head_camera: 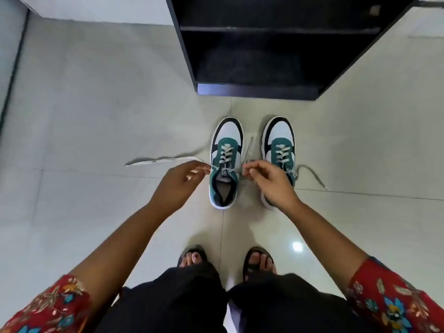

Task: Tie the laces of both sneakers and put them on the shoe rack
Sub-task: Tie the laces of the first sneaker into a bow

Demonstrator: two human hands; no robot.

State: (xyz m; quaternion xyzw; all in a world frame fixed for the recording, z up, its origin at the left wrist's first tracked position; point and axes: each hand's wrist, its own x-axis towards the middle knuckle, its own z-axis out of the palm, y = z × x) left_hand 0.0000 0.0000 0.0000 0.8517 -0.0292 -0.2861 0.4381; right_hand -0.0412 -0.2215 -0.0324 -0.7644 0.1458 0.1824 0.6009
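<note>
Two green, white and black sneakers stand side by side on the tiled floor, toes pointing at the shoe rack. My left hand pinches the left end of the left sneaker's white lace, which trails out to the left. My right hand pinches that lace's other end between the two shoes; its tip sticks up toward the rack. This hand covers the heel part of the right sneaker, whose loose lace lies on the floor to the right.
The black shoe rack has dark open shelves straight ahead of the sneakers. My feet in dark sandals stand just behind the shoes. A white wall base runs along the far left. Pale floor tiles spread on both sides.
</note>
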